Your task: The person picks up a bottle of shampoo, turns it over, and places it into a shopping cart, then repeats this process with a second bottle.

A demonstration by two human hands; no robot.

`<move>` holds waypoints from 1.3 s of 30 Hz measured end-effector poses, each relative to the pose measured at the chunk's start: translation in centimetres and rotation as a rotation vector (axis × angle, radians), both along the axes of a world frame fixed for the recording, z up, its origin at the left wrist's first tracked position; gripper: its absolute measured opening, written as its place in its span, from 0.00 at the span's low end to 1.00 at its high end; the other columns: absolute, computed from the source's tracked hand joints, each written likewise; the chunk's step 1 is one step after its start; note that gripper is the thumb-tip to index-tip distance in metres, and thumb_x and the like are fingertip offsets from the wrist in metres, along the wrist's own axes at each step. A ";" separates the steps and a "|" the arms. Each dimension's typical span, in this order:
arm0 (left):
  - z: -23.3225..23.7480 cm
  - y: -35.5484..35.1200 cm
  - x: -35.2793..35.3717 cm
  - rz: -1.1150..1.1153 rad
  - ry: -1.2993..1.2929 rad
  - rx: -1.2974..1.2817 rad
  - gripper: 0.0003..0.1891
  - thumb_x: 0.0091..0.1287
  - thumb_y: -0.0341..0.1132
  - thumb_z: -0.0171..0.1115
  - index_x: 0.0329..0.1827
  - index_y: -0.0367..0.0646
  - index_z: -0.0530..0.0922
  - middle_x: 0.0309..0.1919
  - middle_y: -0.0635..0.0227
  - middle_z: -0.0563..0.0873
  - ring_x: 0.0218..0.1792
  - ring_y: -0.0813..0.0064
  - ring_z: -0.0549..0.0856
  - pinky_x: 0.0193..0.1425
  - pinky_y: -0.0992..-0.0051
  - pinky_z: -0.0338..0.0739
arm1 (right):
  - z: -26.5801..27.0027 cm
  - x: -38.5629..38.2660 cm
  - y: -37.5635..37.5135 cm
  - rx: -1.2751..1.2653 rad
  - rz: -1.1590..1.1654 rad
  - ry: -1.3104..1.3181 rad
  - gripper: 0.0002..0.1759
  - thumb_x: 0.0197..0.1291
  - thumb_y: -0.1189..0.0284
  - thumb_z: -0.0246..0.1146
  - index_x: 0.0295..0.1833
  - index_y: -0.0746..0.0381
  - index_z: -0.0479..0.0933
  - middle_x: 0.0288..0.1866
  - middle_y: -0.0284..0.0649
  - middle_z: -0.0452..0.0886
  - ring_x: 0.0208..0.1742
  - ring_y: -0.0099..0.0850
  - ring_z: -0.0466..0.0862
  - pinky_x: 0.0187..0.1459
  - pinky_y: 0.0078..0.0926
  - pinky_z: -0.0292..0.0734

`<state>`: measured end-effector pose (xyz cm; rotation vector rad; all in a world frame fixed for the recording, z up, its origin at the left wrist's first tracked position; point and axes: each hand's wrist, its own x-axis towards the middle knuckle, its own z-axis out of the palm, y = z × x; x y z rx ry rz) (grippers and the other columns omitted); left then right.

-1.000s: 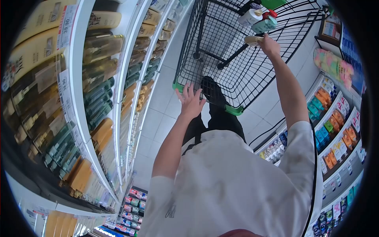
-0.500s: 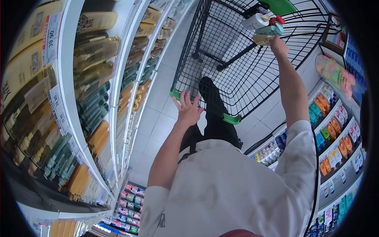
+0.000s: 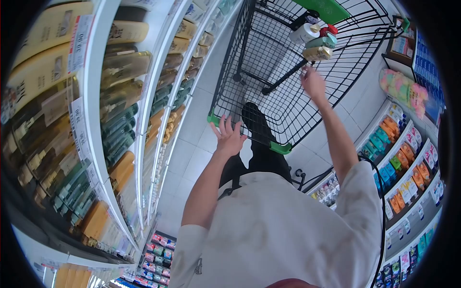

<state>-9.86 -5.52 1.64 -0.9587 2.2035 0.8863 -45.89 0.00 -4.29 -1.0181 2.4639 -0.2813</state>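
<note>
In the head view, my left hand (image 3: pixel 229 138) lies at the near edge of a black wire shopping cart (image 3: pixel 288 103), its fingers spread beside a green corner piece (image 3: pixel 213 118). My right hand (image 3: pixel 314 85) hovers over the cart with loosely bent fingers and nothing visible in them. Just beyond its fingertips is a beige pouch-like pack (image 3: pixel 318 54). Packed against it are a light green pack (image 3: pixel 322 40), a white bottle (image 3: pixel 304 34) and something red (image 3: pixel 328 30). A dark item (image 3: pixel 311 17) sits behind the white bottle.
Shelves of bottles (image 3: pixel 122 91) with price labels rise close on my left. Low racks of small colourful packs (image 3: pixel 401 158) stand to the right, with a fluffy pastel item (image 3: pixel 403 91) beyond them. A green panel (image 3: pixel 326 7) tops the cart's far end.
My right hand has let go of the beige pack and drawn back toward me, leaving it with the other items. My left hand stays at the cart's near edge.
</note>
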 end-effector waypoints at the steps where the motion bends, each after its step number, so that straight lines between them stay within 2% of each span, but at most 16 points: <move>1: -0.1 0.2 0.0 0.003 -0.002 -0.018 0.28 0.67 0.48 0.57 0.67 0.47 0.66 0.72 0.44 0.51 0.75 0.45 0.37 0.67 0.29 0.20 | 0.7 3.2 0.7 0.013 0.052 -0.079 0.11 0.57 0.68 0.62 0.46 0.57 0.76 0.35 0.46 0.83 0.36 0.45 0.84 0.35 0.43 0.77; 3: -0.4 0.2 0.1 0.003 -0.002 -0.015 0.29 0.66 0.50 0.58 0.66 0.46 0.66 0.71 0.44 0.55 0.75 0.45 0.39 0.67 0.28 0.22 | 1.3 9.8 2.6 -0.138 0.148 -0.210 0.12 0.57 0.70 0.62 0.46 0.59 0.76 0.30 0.43 0.79 0.32 0.45 0.81 0.34 0.42 0.76; 6: -1.2 0.4 0.6 -0.015 0.003 -0.051 0.30 0.65 0.52 0.58 0.66 0.46 0.67 0.71 0.45 0.57 0.76 0.44 0.41 0.68 0.28 0.23 | 3.7 18.0 4.5 -0.209 0.194 -0.449 0.18 0.58 0.69 0.62 0.52 0.63 0.75 0.45 0.50 0.78 0.47 0.50 0.78 0.48 0.43 0.74; 8: -1.4 0.2 0.6 -0.016 -0.009 -0.024 0.31 0.66 0.53 0.57 0.67 0.46 0.66 0.73 0.46 0.55 0.76 0.46 0.39 0.68 0.30 0.21 | 4.3 21.7 5.5 -0.259 0.221 -0.468 0.22 0.58 0.68 0.62 0.57 0.64 0.73 0.50 0.51 0.77 0.52 0.50 0.78 0.53 0.42 0.73; 9: -1.2 0.0 0.5 -0.013 -0.007 -0.047 0.31 0.66 0.53 0.57 0.67 0.46 0.66 0.73 0.46 0.55 0.76 0.46 0.39 0.68 0.30 0.21 | 4.1 23.2 6.1 -0.232 0.227 -0.477 0.24 0.61 0.64 0.61 0.61 0.64 0.72 0.56 0.50 0.76 0.57 0.48 0.77 0.57 0.40 0.73; 11: -0.7 -0.1 0.4 -0.019 -0.025 0.000 0.31 0.67 0.53 0.55 0.68 0.46 0.65 0.73 0.47 0.54 0.76 0.47 0.38 0.68 0.31 0.19 | 4.1 25.1 6.4 -0.101 0.278 -0.398 0.25 0.65 0.59 0.57 0.62 0.63 0.71 0.59 0.49 0.76 0.60 0.46 0.76 0.58 0.39 0.73; 14: -0.9 -0.2 0.7 -0.033 0.002 -0.016 0.30 0.68 0.53 0.53 0.69 0.46 0.65 0.73 0.47 0.54 0.76 0.47 0.38 0.68 0.32 0.19 | 4.4 25.7 6.2 -0.050 0.286 -0.351 0.25 0.68 0.56 0.53 0.63 0.61 0.71 0.60 0.47 0.76 0.59 0.44 0.77 0.57 0.39 0.73; 24: -1.5 -0.7 2.6 -0.075 0.103 -0.068 0.28 0.69 0.52 0.52 0.68 0.48 0.65 0.73 0.47 0.55 0.76 0.48 0.38 0.69 0.32 0.19 | 4.6 27.9 5.8 -0.082 0.242 -0.270 0.23 0.70 0.55 0.50 0.59 0.59 0.74 0.53 0.44 0.82 0.52 0.45 0.81 0.52 0.40 0.77; 27: -1.6 -1.3 3.2 -0.095 0.094 -0.090 0.28 0.68 0.53 0.52 0.67 0.48 0.66 0.73 0.47 0.55 0.76 0.48 0.38 0.69 0.32 0.19 | 5.0 28.8 5.2 -0.005 0.218 -0.265 0.24 0.70 0.52 0.49 0.59 0.58 0.74 0.53 0.44 0.81 0.53 0.44 0.81 0.52 0.40 0.77; 31: -1.6 -2.2 4.0 -0.110 0.072 -0.085 0.27 0.69 0.53 0.52 0.66 0.49 0.66 0.73 0.48 0.55 0.77 0.49 0.38 0.69 0.32 0.18 | 5.5 30.0 4.3 -0.023 0.179 -0.284 0.26 0.70 0.50 0.48 0.57 0.58 0.76 0.52 0.43 0.82 0.53 0.44 0.81 0.52 0.40 0.77; 33: -1.7 -2.4 4.3 -0.136 0.075 -0.106 0.27 0.69 0.53 0.51 0.66 0.49 0.67 0.73 0.48 0.55 0.77 0.49 0.39 0.69 0.32 0.18 | 4.7 30.4 4.6 -0.110 0.164 -0.246 0.27 0.69 0.49 0.48 0.55 0.59 0.77 0.51 0.44 0.83 0.52 0.44 0.82 0.52 0.40 0.77; 35: -1.9 -2.4 4.5 -0.132 0.083 -0.135 0.27 0.69 0.54 0.51 0.66 0.49 0.67 0.73 0.49 0.56 0.76 0.49 0.39 0.68 0.32 0.18 | 4.6 30.5 4.5 -0.034 0.179 -0.293 0.27 0.70 0.49 0.47 0.59 0.58 0.75 0.55 0.44 0.81 0.57 0.43 0.79 0.56 0.39 0.74; 39: -2.1 -2.2 4.8 -0.137 0.080 -0.159 0.27 0.69 0.54 0.51 0.66 0.49 0.67 0.72 0.49 0.57 0.76 0.50 0.40 0.68 0.31 0.18 | 4.5 30.9 4.7 -0.030 0.164 -0.314 0.27 0.71 0.49 0.46 0.59 0.58 0.75 0.56 0.43 0.80 0.57 0.43 0.79 0.57 0.39 0.74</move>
